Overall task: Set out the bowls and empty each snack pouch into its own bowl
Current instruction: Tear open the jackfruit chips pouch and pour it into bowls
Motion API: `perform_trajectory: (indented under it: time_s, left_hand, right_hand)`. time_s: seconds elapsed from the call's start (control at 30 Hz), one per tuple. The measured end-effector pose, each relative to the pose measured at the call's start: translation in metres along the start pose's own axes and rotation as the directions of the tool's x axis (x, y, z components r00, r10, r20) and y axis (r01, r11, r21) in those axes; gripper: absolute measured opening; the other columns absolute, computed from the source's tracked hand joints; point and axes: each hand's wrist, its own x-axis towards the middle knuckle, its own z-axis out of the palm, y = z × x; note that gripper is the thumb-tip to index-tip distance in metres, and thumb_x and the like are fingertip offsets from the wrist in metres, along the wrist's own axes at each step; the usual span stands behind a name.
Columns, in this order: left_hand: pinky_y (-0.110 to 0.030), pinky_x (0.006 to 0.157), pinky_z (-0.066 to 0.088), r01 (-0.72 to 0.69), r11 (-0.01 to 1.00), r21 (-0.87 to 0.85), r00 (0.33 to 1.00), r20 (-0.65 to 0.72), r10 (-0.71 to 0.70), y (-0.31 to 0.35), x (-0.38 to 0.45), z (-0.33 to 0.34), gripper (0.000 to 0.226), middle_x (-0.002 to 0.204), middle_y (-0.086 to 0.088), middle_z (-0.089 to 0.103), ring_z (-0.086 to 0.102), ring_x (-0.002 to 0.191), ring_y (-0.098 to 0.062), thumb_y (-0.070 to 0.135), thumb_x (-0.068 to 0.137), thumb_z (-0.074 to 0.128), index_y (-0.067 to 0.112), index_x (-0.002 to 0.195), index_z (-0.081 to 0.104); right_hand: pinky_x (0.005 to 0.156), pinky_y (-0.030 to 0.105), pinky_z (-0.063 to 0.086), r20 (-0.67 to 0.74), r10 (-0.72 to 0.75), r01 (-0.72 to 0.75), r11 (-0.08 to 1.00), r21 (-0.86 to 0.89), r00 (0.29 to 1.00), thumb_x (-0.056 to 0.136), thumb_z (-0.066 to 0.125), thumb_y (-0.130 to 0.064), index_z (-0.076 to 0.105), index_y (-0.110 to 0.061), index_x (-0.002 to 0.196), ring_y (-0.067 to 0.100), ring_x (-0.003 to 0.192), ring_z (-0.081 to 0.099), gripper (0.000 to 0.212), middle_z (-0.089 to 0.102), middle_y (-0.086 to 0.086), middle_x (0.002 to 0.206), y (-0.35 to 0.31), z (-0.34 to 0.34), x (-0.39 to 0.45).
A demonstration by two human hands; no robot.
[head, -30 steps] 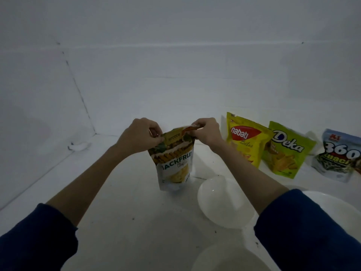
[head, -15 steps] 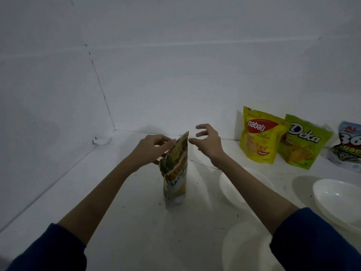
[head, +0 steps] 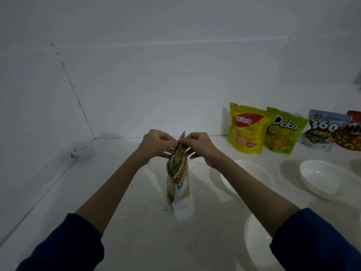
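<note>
A jackfruit chips pouch (head: pixel 178 184) stands upright on the white surface, turned edge-on to me. My left hand (head: pixel 156 142) and my right hand (head: pixel 197 145) both pinch its top edge, one on each side. Three white bowls lie to the right: one (head: pixel 252 177) partly behind my right forearm, one (head: pixel 330 179) farther right, one (head: pixel 256 241) near my right sleeve. Against the back wall stand a yellow Nabati pouch (head: pixel 247 128), a green Deka pouch (head: pixel 283 132), a blue-white 360 Kuaci pouch (head: pixel 322 130) and a red pouch (head: pixel 351 132), cut off by the frame edge.
White walls close off the back and the left, meeting at a corner (head: pixel 93 136). A small white lump (head: pixel 78 148) lies by the left wall. Dark crumbs speckle the surface around the pouch.
The right hand, open and off the pouch half a second ago, now pinches its top again. The pouch has been turned from facing me to edge-on. The view shifted left.
</note>
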Motion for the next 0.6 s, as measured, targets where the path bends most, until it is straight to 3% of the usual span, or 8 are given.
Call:
perform_trajectory:
  time_s: [0.13,0.4,0.53,0.6]
  left_hand:
    - [-0.015,0.048,0.054,0.012,0.998,0.058,0.999,-0.038,-0.010,0.006,0.005,0.003,0.006,0.072,-0.004,0.066,0.068,0.062,-0.015,0.009,0.078,0.066,0.005,0.082,0.067]
    - [-0.024,0.062,0.058,-0.025,0.990,0.138,0.995,-0.094,0.038,0.003,0.008,-0.007,0.011,0.064,-0.006,0.066,0.065,0.058,-0.015,0.006,0.071,0.072,0.010,0.062,0.066]
    - [-0.026,0.059,0.059,-0.148,0.981,0.127,0.970,-0.174,0.169,-0.013,0.007,-0.029,0.007,0.061,-0.005,0.067,0.065,0.049,-0.009,0.007,0.072,0.072,0.003,0.071,0.067]
    - [-0.025,0.059,0.060,-0.192,0.977,0.090,0.971,-0.128,0.203,-0.017,0.006,-0.033,0.010,0.061,-0.002,0.068,0.066,0.050,-0.009,0.011,0.076,0.071,0.004,0.081,0.067]
  right_hand:
    - [0.042,0.019,0.047,-0.065,-0.009,0.003,0.996,-0.088,0.998,0.083,0.060,-0.015,0.056,-0.011,0.065,0.019,0.057,0.062,0.019,0.065,0.013,0.075,-0.010,0.003,0.001]
    - [0.039,0.017,0.047,-0.121,-0.006,-0.007,0.995,-0.103,0.993,0.077,0.065,-0.001,0.052,-0.005,0.065,0.016,0.046,0.058,0.017,0.059,0.012,0.061,-0.011,-0.001,0.006]
    - [0.041,0.021,0.047,-0.167,-0.141,0.094,0.961,-0.260,0.976,0.074,0.064,0.002,0.052,-0.008,0.066,0.017,0.044,0.056,0.018,0.062,0.014,0.062,-0.010,-0.020,0.008]
    - [0.040,0.015,0.043,-0.093,-0.213,0.169,0.921,-0.350,0.973,0.076,0.062,0.001,0.055,-0.010,0.070,0.018,0.046,0.057,0.014,0.062,0.011,0.061,-0.011,-0.026,0.008]
